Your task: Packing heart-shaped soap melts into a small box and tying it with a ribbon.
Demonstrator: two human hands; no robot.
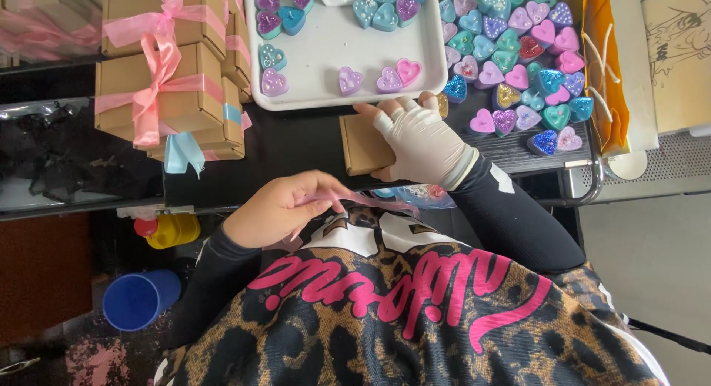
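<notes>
My right hand (424, 138), in a white glove, lies over a small brown cardboard box (361, 145) and holds it down on the dark table (296, 145), fingers curled over its far edge. My bare left hand (285, 207) is close to my chest and pinches a thin pink ribbon (374, 202). The ribbon runs to the right, under my right wrist. Just beyond the box stands a white tray (333, 49) with several heart-shaped candles in purple, teal and pink.
Many glittery heart candles (518, 60) cover the table right of the tray. Brown boxes tied with pink and blue ribbon bows (159, 82) are stacked at the left. An orange bag (603, 68) stands at the right. Below the table sit a blue cup (141, 299) and a yellow bottle (172, 229).
</notes>
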